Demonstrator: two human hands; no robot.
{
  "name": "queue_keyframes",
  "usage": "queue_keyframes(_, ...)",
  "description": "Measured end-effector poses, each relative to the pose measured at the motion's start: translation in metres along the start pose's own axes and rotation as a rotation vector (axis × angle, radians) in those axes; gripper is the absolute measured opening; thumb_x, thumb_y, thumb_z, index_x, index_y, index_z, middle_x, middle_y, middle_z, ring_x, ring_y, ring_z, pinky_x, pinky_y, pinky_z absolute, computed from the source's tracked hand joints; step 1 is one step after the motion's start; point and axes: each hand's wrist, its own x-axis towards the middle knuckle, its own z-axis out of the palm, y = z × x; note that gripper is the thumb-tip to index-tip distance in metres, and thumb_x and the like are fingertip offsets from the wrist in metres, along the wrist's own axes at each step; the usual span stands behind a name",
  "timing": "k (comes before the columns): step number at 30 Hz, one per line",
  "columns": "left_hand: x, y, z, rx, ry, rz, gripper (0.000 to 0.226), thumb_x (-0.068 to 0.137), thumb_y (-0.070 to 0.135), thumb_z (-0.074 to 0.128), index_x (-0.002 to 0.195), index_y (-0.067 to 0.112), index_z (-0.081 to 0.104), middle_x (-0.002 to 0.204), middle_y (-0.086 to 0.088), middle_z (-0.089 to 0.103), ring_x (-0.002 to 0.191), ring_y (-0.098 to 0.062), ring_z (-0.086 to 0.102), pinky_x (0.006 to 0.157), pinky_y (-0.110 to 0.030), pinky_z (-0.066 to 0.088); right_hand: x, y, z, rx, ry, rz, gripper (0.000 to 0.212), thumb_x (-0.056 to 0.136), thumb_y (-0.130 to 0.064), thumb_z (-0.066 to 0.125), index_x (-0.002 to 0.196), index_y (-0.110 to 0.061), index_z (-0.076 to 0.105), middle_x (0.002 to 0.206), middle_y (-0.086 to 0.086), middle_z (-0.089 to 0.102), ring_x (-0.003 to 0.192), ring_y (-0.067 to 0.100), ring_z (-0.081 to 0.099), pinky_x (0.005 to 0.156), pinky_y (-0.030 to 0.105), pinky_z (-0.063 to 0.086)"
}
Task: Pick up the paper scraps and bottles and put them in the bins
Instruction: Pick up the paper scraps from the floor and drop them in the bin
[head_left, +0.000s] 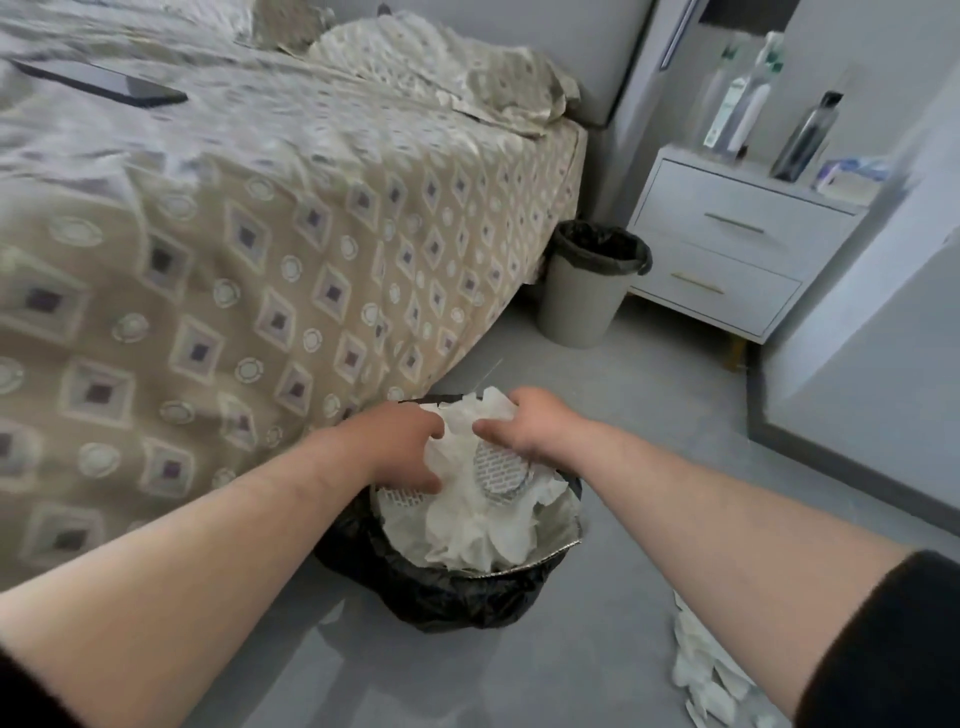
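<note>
Gripping crumpled white paper wad (478, 525) in left hand (405, 447) and right hand (530, 421) above heaped black-lined round bin (467, 597); may spill over rim once released.

Both bare forearms reach forward and down, converging. The left hand (402, 447) and right hand (535, 423) sit close together, backs up, fingers curled into crumpled paper (483, 525). A dark sleeve (883, 654) covers the right upper arm.

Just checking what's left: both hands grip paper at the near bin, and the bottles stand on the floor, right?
Not quite. In the head view the bottles stand on the nightstand, not the floor. The left hand and right hand do grip paper at the near bin.
</note>
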Motion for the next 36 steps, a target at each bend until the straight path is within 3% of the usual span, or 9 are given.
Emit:
queue_keyframes(4,-0.001,-0.006,-0.016,-0.232,-0.077,-0.037,0.084,0.067,0.048,0.079,0.138,0.027,0.041,0.136,0.004,0.047,0.121,-0.016,0.049,0.096,-0.027,0.041,0.004,0.003,0.002,0.006,-0.116,0.053,0.048,0.087,-0.053,0.054,0.124,-0.023,0.048,0.108,0.000,0.061,0.087,0.025,0.064,0.061,0.039,0.058)
queue_keyframes(7,-0.004,-0.002,-0.033,-0.293,-0.108,-0.026,0.078,0.068,0.048,0.079,0.133,0.022,0.046,0.132,0.004,0.051,0.116,-0.016,0.053,0.095,-0.027,0.042,0.006,0.009,-0.008,0.003,-0.143,0.070,0.061,0.090,-0.055,0.042,0.143,-0.027,0.033,0.135,0.003,0.048,0.107,0.031,0.058,0.073,0.041,0.056)
queue_keyframes(11,-0.016,0.011,-0.067,-0.327,0.079,0.013,0.060,0.074,0.064,0.062,0.114,0.019,0.056,0.109,0.002,0.062,0.096,-0.017,0.059,0.086,-0.035,0.047,-0.010,0.020,-0.033,0.019,-0.093,-0.056,0.056,0.094,-0.058,0.032,0.137,-0.024,0.042,0.145,0.003,0.043,0.131,0.025,0.041,0.107,0.041,0.032)
queue_keyframes(14,-0.041,0.051,-0.078,-0.360,0.177,0.138,0.036,0.086,0.052,0.056,0.095,0.017,0.058,0.089,-0.003,0.062,0.075,-0.017,0.056,0.071,-0.034,0.048,-0.050,0.039,-0.054,-0.052,0.043,-0.138,0.032,0.099,-0.048,0.032,0.102,-0.023,0.052,0.111,0.003,0.052,0.104,0.021,0.048,0.084,0.032,0.033)
queue_keyframes(18,-0.072,0.126,-0.044,-0.457,-0.076,0.336,0.014,0.088,0.024,0.059,0.079,0.013,0.062,0.066,0.001,0.062,0.061,-0.012,0.058,0.054,-0.024,0.045,-0.105,0.123,-0.052,-0.163,0.198,-0.045,0.043,0.096,-0.045,0.043,0.129,-0.018,0.051,0.119,0.004,0.056,0.106,0.021,0.052,0.085,0.031,0.038)
queue_keyframes(21,-0.080,0.162,0.018,-0.301,-0.396,0.516,0.018,0.077,0.038,0.059,0.074,0.021,0.065,0.062,0.009,0.066,0.056,-0.005,0.061,0.056,-0.023,0.045,-0.141,0.207,-0.026,-0.261,0.098,0.041,0.044,0.095,-0.041,0.050,0.131,-0.017,0.051,0.131,0.008,0.055,0.116,0.024,0.052,0.091,0.029,0.036)
queue_keyframes(24,-0.087,0.185,0.107,-0.034,-0.652,0.603,0.015,0.083,0.036,0.056,0.080,0.022,0.061,0.072,0.007,0.062,0.069,-0.014,0.059,0.062,-0.027,0.047,-0.170,0.264,0.005,-0.292,-0.032,0.117,0.045,0.094,-0.040,0.050,0.131,-0.014,0.051,0.132,0.010,0.054,0.121,0.028,0.050,0.095,0.032,0.037)
queue_keyframes(30,-0.127,0.186,0.234,0.449,-0.845,0.848,0.032,0.090,0.038,0.050,0.119,0.024,0.051,0.122,0.001,0.052,0.109,-0.025,0.054,0.086,-0.037,0.048,-0.207,0.315,0.033,-0.402,-0.205,0.142,0.054,0.093,-0.045,0.047,0.137,-0.015,0.043,0.139,0.016,0.048,0.127,0.034,0.045,0.102,0.043,0.039)
queue_keyframes(36,-0.156,0.166,0.289,0.607,-0.736,1.297,0.053,0.074,0.042,0.070,0.117,0.021,0.048,0.119,-0.008,0.048,0.104,-0.031,0.053,0.076,-0.040,0.048,-0.226,0.338,0.051,-0.425,-0.289,0.186,0.050,0.092,-0.044,0.049,0.133,-0.016,0.047,0.131,0.018,0.052,0.119,0.037,0.050,0.096,0.043,0.043)
